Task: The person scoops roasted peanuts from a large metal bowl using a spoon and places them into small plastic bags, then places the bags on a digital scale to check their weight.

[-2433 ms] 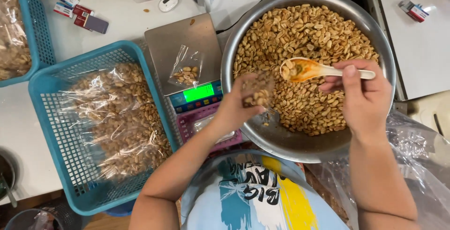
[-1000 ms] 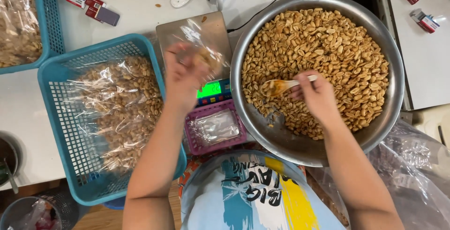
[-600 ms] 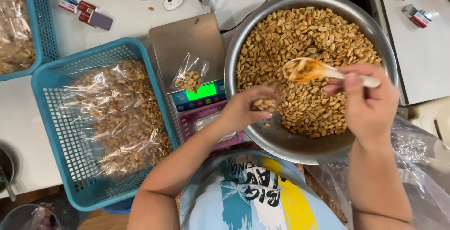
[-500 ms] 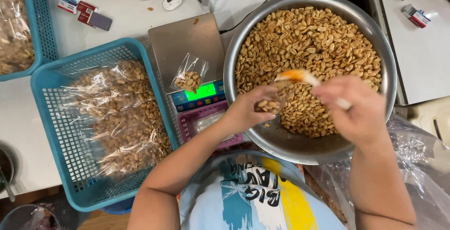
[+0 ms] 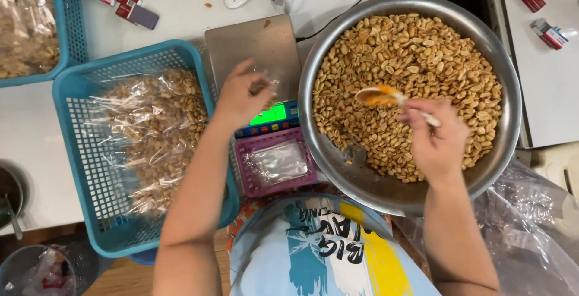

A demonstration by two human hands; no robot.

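A white, smooth desk (image 5: 181, 18) carries everything, and the things crowd close around the person so that both hands reach each without stretching. Largest is the wide round metal bowl (image 5: 509, 121), shiny and shallow-walled, heaped with pale tan roasted peanuts (image 5: 422, 49); it sits just right of the scale, so a scoop travels only a short way. Left of the scale stands the blue plastic lattice basket (image 5: 66, 127), rectangular and open-meshed, holding filled clear plastic bags of peanuts (image 5: 157, 133), crinkled and glossy. Between bowl and basket is the digital scale with a flat brushed-steel platform (image 5: 241, 46) and a lit green display, its platform level for weighing. Just below the display a small pink plastic tray (image 5: 247, 175) keeps a stack of empty clear bags (image 5: 277, 162) near at hand.

The left hand (image 5: 238, 97) is over the scale platform, its fingers pinched on a small clear plastic bag (image 5: 266, 85) with some peanuts in it; the bag is at the platform's near edge, though whether it rests there or hangs just above I cannot tell. The right hand (image 5: 437, 142) is over the bowl, fingers clenched round the white handle of an orange plastic spoon (image 5: 377, 96), its smooth oval bowl held level just above the nuts.
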